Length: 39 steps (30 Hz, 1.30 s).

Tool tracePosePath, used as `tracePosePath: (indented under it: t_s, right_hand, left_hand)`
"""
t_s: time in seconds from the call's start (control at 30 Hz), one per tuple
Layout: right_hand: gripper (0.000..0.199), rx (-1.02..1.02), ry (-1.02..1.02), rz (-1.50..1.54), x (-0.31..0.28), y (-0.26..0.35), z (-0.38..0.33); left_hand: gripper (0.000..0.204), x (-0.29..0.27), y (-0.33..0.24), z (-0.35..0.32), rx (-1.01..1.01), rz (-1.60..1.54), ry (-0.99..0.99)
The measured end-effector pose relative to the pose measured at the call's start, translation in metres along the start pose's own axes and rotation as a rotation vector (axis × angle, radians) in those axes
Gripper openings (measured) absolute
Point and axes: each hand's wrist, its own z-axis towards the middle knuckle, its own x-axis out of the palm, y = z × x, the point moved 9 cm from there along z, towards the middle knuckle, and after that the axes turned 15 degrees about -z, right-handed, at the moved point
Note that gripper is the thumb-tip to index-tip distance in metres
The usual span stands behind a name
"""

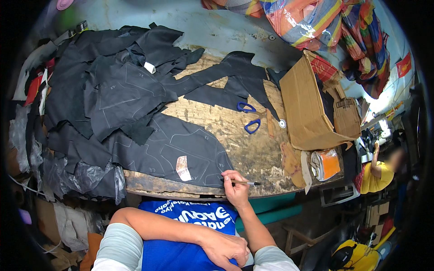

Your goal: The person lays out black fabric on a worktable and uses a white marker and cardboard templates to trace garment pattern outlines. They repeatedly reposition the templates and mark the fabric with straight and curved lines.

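Note:
My right hand (236,189) pinches a slim pen (244,182) at the table's front edge. Its tip points left, at the right end of a black leather-like sheet (156,147) marked with pale outlines. A small pinkish-white patterned scrap (183,168) lies on that sheet. Across my lap, my left hand (224,249) rests low near my right arm, fingers loosely bent and thumb apart; I see nothing held. Beyond the sheet, the blue handles of scissors (252,127) lie on the worn wooden tabletop (212,128); their blades are hard to make out.
More black sheets (122,86) are heaped at the left and back, with a white scrap (149,67) on top. An open cardboard box (305,106) stands right, near an orange-and-white bundle (326,164). Another person (379,176) in yellow sits farther right.

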Motion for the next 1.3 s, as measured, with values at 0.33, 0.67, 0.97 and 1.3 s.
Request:
tracePosePath:
  t_s: [0.33,0.67,0.97,1.3]
  right_hand:
    - [0.008,0.072,-0.053,-0.043,-0.002,-0.006,-0.004]
    - [0.011,0.201,-0.084,0.101,-0.002,-0.026,-0.010]
    - [0.008,0.077,-0.132,-0.009,-0.009,-0.003,-0.003]
    - [0.028,-0.195,0.232,-0.388,0.087,0.087,0.029]
  left_hand:
    - [0.035,0.011,-0.015,0.008,0.093,0.191,-0.002]
    - [0.036,-0.004,-0.005,-0.005,-0.136,0.218,-0.053]
    - [0.043,-0.001,0.011,-0.026,-0.293,0.113,0.006]
    - [0.029,-0.029,-0.056,-0.035,-0.128,0.307,-0.218]
